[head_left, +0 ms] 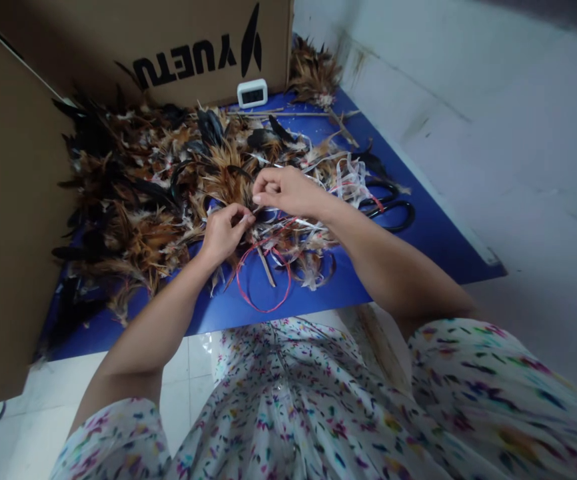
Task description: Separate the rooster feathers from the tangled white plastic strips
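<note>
Over the middle of the blue table, my left hand (224,230) is closed in a pinch around the base of a brown feather bunch (228,177). Just right of it and a little higher, my right hand (286,190) has its thumb and fingertips pressed together; what they hold is too small to make out. A loop of red string (238,283) lies below the hands, with a thin stick (266,267) across its upper part. Brown and black feathers (143,233) are heaped to the left. White plastic strips (351,180) lie to the right.
Black-handled scissors (403,217) lie at the right of the table (448,250). A small white digital clock (252,94) stands before a cardboard box (168,33). Another feather bundle (313,73) is at the back right corner. More cardboard (8,200) rises at the left, a wall at the right.
</note>
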The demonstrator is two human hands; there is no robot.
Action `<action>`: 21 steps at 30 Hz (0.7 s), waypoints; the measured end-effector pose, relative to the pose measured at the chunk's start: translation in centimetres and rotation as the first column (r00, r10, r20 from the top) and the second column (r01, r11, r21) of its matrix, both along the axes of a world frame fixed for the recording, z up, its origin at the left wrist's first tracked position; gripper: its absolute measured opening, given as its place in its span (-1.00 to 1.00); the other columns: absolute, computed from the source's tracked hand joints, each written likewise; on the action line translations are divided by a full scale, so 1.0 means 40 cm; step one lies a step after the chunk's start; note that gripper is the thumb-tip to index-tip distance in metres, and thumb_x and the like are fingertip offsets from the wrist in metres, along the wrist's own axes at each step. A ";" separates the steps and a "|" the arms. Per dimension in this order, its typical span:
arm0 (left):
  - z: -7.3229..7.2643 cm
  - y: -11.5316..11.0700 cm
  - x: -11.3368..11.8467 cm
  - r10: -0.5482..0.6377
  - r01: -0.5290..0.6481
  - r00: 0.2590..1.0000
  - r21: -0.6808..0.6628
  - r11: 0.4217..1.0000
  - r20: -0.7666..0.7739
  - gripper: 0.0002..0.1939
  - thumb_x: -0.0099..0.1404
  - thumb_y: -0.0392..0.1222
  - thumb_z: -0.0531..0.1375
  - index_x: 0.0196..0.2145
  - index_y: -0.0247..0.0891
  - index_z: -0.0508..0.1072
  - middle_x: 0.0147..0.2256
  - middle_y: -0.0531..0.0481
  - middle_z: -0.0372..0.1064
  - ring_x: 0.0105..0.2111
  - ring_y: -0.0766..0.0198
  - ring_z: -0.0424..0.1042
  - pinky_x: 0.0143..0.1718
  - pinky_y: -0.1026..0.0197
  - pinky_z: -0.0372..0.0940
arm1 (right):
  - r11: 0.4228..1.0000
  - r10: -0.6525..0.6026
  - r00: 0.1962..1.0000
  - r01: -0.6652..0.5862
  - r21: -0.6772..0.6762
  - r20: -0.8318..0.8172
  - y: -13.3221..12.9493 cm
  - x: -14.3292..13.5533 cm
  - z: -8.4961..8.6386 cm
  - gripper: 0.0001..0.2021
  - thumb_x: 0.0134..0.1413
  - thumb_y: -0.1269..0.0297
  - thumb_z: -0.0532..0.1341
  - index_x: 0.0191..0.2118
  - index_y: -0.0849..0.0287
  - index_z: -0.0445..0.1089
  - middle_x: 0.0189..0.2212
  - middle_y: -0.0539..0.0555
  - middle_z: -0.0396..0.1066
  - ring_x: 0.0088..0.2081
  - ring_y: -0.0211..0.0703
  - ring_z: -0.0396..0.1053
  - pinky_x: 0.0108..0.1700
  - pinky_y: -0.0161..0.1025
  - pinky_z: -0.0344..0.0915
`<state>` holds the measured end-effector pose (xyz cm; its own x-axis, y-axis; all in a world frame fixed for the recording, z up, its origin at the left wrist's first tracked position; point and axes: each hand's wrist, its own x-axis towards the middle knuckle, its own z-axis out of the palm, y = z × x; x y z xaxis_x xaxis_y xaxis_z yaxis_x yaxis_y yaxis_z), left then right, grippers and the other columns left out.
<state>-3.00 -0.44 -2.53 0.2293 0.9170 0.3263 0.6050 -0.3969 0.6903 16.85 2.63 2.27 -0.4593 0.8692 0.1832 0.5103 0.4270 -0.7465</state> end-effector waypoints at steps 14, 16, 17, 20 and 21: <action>-0.021 0.014 -0.009 -0.027 0.045 0.987 -0.112 0.993 0.159 -0.86 0.17 -0.11 0.26 -0.40 -0.23 0.44 -0.57 0.12 0.29 -0.54 0.34 0.27 -0.48 0.29 0.17 | 0.931 -0.035 0.896 -0.132 0.341 0.443 -0.038 -0.006 0.004 -0.85 0.13 0.22 0.35 -0.23 0.15 0.59 -0.03 0.21 0.45 0.07 0.16 0.17 0.03 0.02 -0.02; -0.024 0.014 -0.009 -0.032 0.051 0.986 -0.110 0.993 0.165 -0.85 0.17 -0.11 0.26 -0.40 -0.23 0.45 -0.56 0.11 0.30 -0.52 0.33 0.28 -0.48 0.29 0.17 | 0.915 -0.033 0.905 -0.143 0.376 0.423 -0.041 -0.010 -0.001 -0.85 0.17 0.22 0.32 -0.21 0.14 0.59 0.00 0.22 0.42 0.08 0.17 0.16 0.02 0.03 -0.03; -0.025 0.014 -0.009 -0.035 0.054 0.985 -0.110 0.992 0.169 -0.85 0.17 -0.10 0.27 -0.40 -0.23 0.45 -0.56 0.11 0.31 -0.52 0.33 0.28 -0.48 0.29 0.17 | 0.916 -0.017 0.907 -0.155 0.370 0.421 -0.041 -0.013 -0.005 -0.86 0.18 0.24 0.30 -0.20 0.14 0.58 -0.02 0.21 0.42 0.08 0.16 0.16 0.02 0.03 -0.03; -0.024 0.013 -0.009 -0.040 0.060 0.982 -0.110 0.992 0.183 -0.86 0.17 -0.11 0.27 -0.39 -0.23 0.45 -0.55 0.11 0.31 -0.52 0.34 0.29 -0.47 0.29 0.17 | 0.942 0.032 0.905 -0.170 0.290 0.425 -0.035 -0.021 -0.016 -0.89 0.17 0.32 0.29 -0.22 0.17 0.57 -0.12 0.17 0.44 0.04 0.10 0.21 0.02 0.00 -0.01; -0.023 0.012 -0.009 -0.041 0.062 0.982 -0.109 0.992 0.187 -0.86 0.17 -0.12 0.27 -0.40 -0.23 0.45 -0.56 0.12 0.31 -0.52 0.34 0.28 -0.47 0.29 0.17 | 0.951 0.047 0.908 -0.168 0.258 0.417 -0.032 -0.023 -0.020 -0.91 0.16 0.35 0.29 -0.25 0.19 0.56 -0.14 0.16 0.44 0.02 0.07 0.23 0.02 -0.01 0.01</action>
